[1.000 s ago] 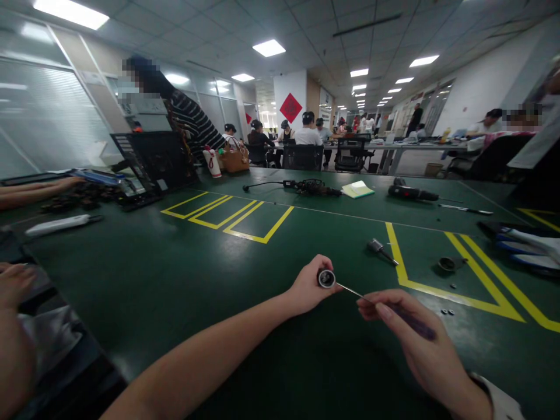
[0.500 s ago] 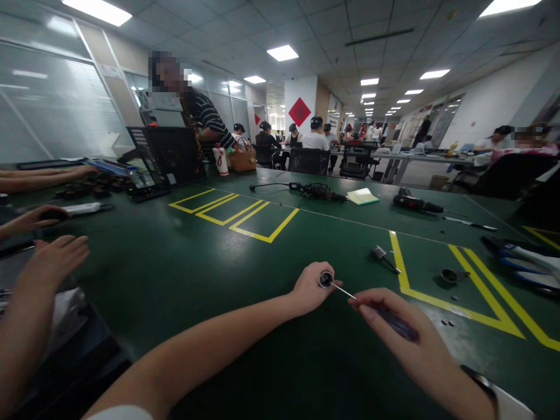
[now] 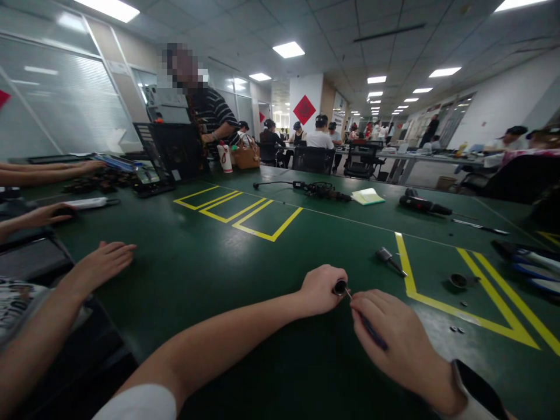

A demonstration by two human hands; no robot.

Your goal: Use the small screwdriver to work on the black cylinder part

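Green tabletop (image 3: 210,262) fills most of my head view, marked out with yellow tape (image 3: 468,318). On lettering I get little: the red diamond sign (image 3: 304,110) on the pillar carries a figure too small to read, and a printed shirt (image 3: 15,306) at the left edge shows dark letters I can't make out. The power drill (image 3: 422,204) has a red spot but no brand I can read.

My left hand (image 3: 322,289) is curled closed around a round metal part (image 3: 339,287), its dark open mouth turned toward me. My right hand (image 3: 394,332) is closed on the handle of a screwdriver (image 3: 374,333), whose thin shaft reaches the part's rim; whether the tip is inside, I can't tell. A dark-faced watch (image 3: 479,388) sits on the right wrist.

Beyond my hands lie a metal piece with a shaft (image 3: 391,261), touching or just beside the tape, and a cup-shaped part (image 3: 459,281) within the taped area. Small round pieces (image 3: 457,329) rest to the right, outside the tape. Farther back I see a corded tool (image 3: 326,191) beside a notepad (image 3: 368,196). A co-worker's hand (image 3: 105,262) hovers or rests over the table on my left, well apart from mine.
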